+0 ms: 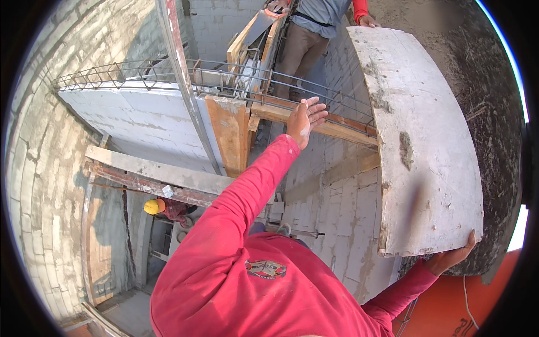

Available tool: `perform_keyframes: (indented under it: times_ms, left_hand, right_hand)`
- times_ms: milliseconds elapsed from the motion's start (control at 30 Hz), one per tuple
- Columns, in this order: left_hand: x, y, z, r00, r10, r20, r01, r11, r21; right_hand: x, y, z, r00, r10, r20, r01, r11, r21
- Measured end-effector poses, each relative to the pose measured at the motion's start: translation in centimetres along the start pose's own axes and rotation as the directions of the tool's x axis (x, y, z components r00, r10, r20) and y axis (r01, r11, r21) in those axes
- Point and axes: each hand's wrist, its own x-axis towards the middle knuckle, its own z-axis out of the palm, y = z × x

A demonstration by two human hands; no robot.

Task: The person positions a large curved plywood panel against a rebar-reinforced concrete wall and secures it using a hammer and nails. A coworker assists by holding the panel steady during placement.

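- Count: 1 big board (426, 129), 2 own hands, 1 co-worker (306, 39) at far end of timber beam side, 1 more person lower down in yellow hard hat (152, 206).
- Right hand (451, 256): clamped on board's lower right corner.
- Left hand (303, 121): open, fingers extended, empty, well apart from right hand and off the board. Over timber beam (349, 134); contact with beam, can't tell.
- Around: 1 white block wall (135, 115), 1 rebar cage (195, 68) along its top edge, 1 upright wooden panel (226, 132) at its near end.
- In the way: metal post (181, 62) slanting across wall and cage; board's left edge over beam's right end.
- Board: at right, broad face in view, co-worker's hand (368, 21) at upper edge. Pale, scuffed, crusty dark patches near left edge. Blurred streak lower down; on board or lens, can't tell.
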Motion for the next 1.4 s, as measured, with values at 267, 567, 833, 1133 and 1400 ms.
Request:
perform_keyframes:
  times_ms: [267, 567, 833, 1133, 1400]
  left_hand:
    - [6.5, 4.4, 2.3, 0.972, 0.117, -0.203, -0.199, 0.868, -0.454]
    - [1.5, 6.6, -4.9, 0.931, 0.241, -0.274, -0.303, 0.929, -0.212]
    - [-9.2, 9.0, -12.2, 0.902, 0.301, -0.31, -0.39, 0.875, -0.286]
    - [-25.5, 11.8, -19.5, 0.809, 0.225, -0.544, -0.238, 0.97, 0.048]
    - [-36.9, 12.2, -21.0, 0.757, 0.222, -0.614, -0.166, 0.975, 0.148]
  right_hand:
    - [-1.8, 2.3, -11.0, 0.953, 0.302, 0.009, -0.297, 0.932, 0.21]
    - [-1.1, 5.4, -19.0, 0.938, 0.3, 0.175, -0.33, 0.927, 0.176]
    - [-0.1, 6.6, -20.5, 0.804, 0.578, 0.136, -0.565, 0.815, -0.126]
    - [4.2, 15.4, -18.1, 0.535, 0.774, 0.338, -0.491, 0.611, -0.622]
    - [6.4, 26.2, -3.8, 0.498, 0.616, 0.61, 0.842, -0.177, -0.509]
